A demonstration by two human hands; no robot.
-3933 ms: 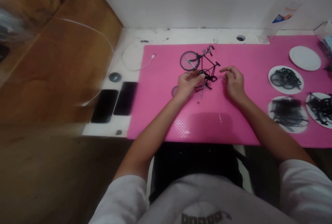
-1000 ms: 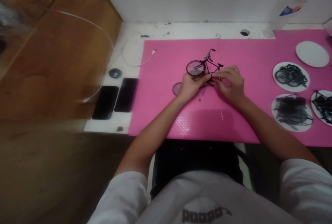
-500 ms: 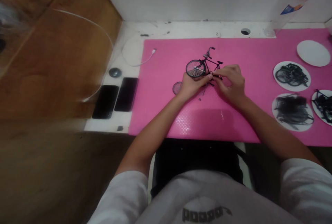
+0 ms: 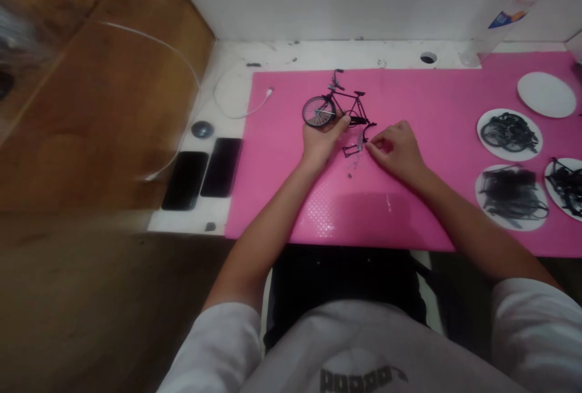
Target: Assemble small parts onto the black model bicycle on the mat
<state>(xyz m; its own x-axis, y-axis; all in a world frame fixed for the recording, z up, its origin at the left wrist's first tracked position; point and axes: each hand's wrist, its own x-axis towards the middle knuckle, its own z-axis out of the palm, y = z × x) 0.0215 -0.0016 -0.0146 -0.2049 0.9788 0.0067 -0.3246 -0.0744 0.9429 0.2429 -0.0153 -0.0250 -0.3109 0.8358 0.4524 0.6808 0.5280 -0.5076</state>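
Observation:
My left hand [image 4: 321,143] is closed on a small black model bicycle [image 4: 348,102], thumb near the bottom of its frame. The bicycle has handlebars, a saddle and a spoked front wheel [image 4: 319,112]; no rear wheel shows on it. My right hand [image 4: 398,149] is apart from the bicycle, its thumb and forefinger pinched at the lower end of a small curved black part [image 4: 367,131]. Between the hands, small loose parts [image 4: 352,150], black and grey, lie on the pink mat [image 4: 273,199]. Fine detail at the right fingertips is blurred.
To the right are white plates with black bicycle parts [image 4: 509,132], dark thin pieces [image 4: 511,196] and black frames [image 4: 566,184], plus a bare white plate [image 4: 545,94]. A clear bottle [image 4: 509,17] stands behind. Two phones [image 4: 221,167] and a white cable [image 4: 254,111] are on the left.
My left hand has shifted the bicycle left and slightly up. My right hand has come off the bicycle and moved down to the loose parts. The loose wheel seen before is now hidden.

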